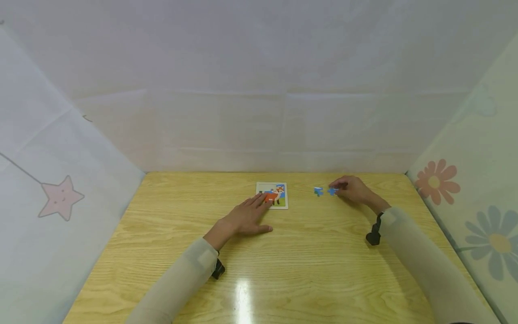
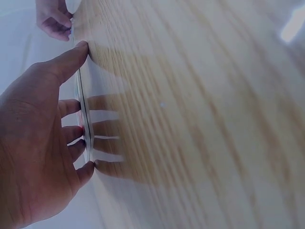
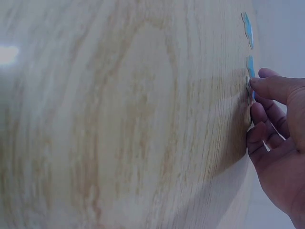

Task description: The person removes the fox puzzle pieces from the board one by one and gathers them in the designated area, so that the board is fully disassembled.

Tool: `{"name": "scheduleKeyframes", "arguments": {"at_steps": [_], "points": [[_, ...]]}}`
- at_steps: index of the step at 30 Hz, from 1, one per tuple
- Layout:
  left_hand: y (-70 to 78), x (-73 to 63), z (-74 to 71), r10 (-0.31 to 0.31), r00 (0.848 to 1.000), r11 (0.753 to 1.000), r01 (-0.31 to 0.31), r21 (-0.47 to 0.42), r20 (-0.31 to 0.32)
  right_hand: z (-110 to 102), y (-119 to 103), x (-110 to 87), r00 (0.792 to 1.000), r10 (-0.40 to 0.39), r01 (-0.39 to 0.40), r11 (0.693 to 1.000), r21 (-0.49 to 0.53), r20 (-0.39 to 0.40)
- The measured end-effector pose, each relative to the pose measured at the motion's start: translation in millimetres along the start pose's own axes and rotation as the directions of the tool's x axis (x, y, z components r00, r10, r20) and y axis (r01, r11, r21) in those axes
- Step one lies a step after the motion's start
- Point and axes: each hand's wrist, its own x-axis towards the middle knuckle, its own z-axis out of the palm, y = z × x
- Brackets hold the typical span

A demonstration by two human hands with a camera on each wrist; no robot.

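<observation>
A small square jigsaw puzzle (image 1: 280, 200) with a white border and a fox picture lies on the table. My left hand (image 1: 247, 217) rests its outstretched fingertips on the puzzle's left part, covering some of the picture. The left thumb points away to the right, off the board. In the left wrist view the puzzle's thin edge (image 2: 86, 114) shows under the left hand's fingers. To the right, my right hand (image 1: 353, 190) has thumb and fingers curled at a blue puzzle piece (image 1: 332, 191), pinching it low at the tabletop. Fingers partly hide this piece.
Another loose blue, white and green puzzle piece (image 1: 318, 191) lies between the board and the right hand. The wooden table (image 1: 307, 261) meets a pale cloth wall (image 1: 251, 130) just behind the puzzle. Cloth walls stand at both sides too.
</observation>
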Motion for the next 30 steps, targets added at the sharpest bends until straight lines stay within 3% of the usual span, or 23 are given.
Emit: {"name": "scheduleKeyframes", "arguments": {"at_steps": [16,23,30], "points": [[-2.8,1.4,4.9,0.011,0.999,1.0,-0.01,0.003,-0.031,1.2,-2.6,3.7,0.999,-0.046,0.046,0.999,-0.008,-0.026],[1.1,0.7,0.7,-0.004,1.0,1.0,0.004,0.0,-0.028,9.5,-25.7,18.4,0.998,-0.061,0.061,0.998,0.009,-0.025],[6.3,3.9,-1.8,-0.003,1.0,1.0,0.002,-0.004,-0.03,22.0,-50.2,35.6,0.991,-0.131,0.13,0.99,0.044,0.017]]}}
